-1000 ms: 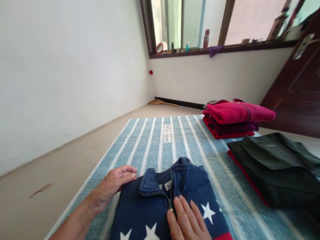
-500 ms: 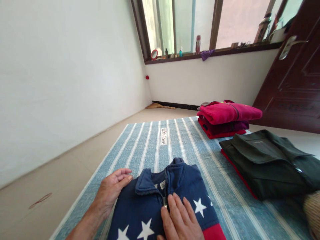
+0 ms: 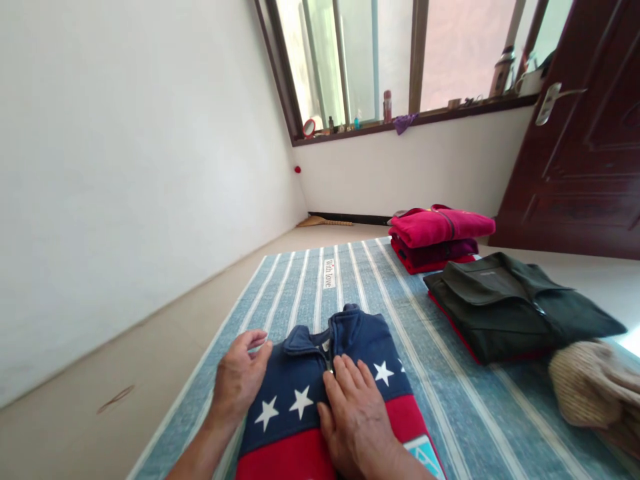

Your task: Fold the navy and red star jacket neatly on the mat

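Note:
Before me lies a folded zip-up jacket [image 3: 290, 437], navy with white stars on top and red below, its collar toward the window. My right hand [image 3: 353, 407] rests flat on its front, fingertips beside the zipper pull. At the jacket's left shoulder is my left hand [image 3: 243, 373], fingers loosely bent and thumb apart, holding nothing I can see. Whether its thumb touches the cloth I cannot tell. A blue-and-white patch [image 3: 424, 457] shows near the right forearm. Under the jacket spreads a blue striped cloth [image 3: 270, 307] with a "With love" label.
A dark green folded garment [image 3: 510, 313] lies to the right on something red. Behind it stands a stack of pink, purple and red clothes [image 3: 443, 230]. A beige knitted item [image 3: 585, 387] is at the lower right. A door [image 3: 595, 153] stands at the far right.
The view has shifted, showing more of the jacket's red part, its patch and the knitted item. My right hand still rests by the zipper; the left stays at the shoulder. The collar opening looks narrower.

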{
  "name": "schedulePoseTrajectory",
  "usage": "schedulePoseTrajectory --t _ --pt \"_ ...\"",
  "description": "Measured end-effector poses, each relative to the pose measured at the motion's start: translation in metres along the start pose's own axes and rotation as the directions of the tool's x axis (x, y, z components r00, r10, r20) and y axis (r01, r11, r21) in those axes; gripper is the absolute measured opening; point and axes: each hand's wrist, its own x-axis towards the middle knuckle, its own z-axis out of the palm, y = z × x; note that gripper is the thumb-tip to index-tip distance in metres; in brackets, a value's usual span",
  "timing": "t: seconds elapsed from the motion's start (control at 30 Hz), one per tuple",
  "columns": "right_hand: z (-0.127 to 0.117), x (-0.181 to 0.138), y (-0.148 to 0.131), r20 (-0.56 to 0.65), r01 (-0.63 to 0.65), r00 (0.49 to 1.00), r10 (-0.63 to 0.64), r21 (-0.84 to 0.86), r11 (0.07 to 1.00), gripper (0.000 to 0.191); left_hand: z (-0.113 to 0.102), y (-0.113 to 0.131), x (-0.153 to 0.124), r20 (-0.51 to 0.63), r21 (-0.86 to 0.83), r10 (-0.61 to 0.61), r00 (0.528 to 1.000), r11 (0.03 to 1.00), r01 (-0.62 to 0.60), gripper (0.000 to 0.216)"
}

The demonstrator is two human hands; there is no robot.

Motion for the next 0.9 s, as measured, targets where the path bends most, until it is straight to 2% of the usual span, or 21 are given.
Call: schedulePoseTrajectory --t 0.07,0.2,0.33,0.57,0.9 --pt "-0.004 0.001 -0.001 0.056 -0.005 0.998 0.005 0.004 1.0 0.033 0.0 0.02 -0.026 0.007 -0.009 0.136 0.991 0.991 -0.136 0.03" --pt "-0.013 0.002 -0.001 0.168 0.001 0.986 0.0 -0.01 1.0 0.035 0.018 0.047 -0.083 0.037 -0.013 0.374 0.927 0.927 -0.374 0.021" --pt "-0.019 0.002 0.001 0.246 0.028 0.969 -0.017 -0.044 0.999 0.039 0.041 0.045 -0.12 0.045 0.002 0.426 0.904 0.905 -0.426 0.021" --pt "-0.019 0.002 0.004 0.278 0.046 0.96 -0.034 -0.036 0.998 0.04 0.054 0.027 -0.134 0.032 0.024 0.42 0.907 0.907 -0.42 0.034" --pt "-0.025 0.003 0.001 0.286 0.002 0.958 -0.002 -0.002 1.0 0.039 0.057 0.024 -0.141 -0.023 0.072 0.485 0.874 0.873 -0.483 0.036"
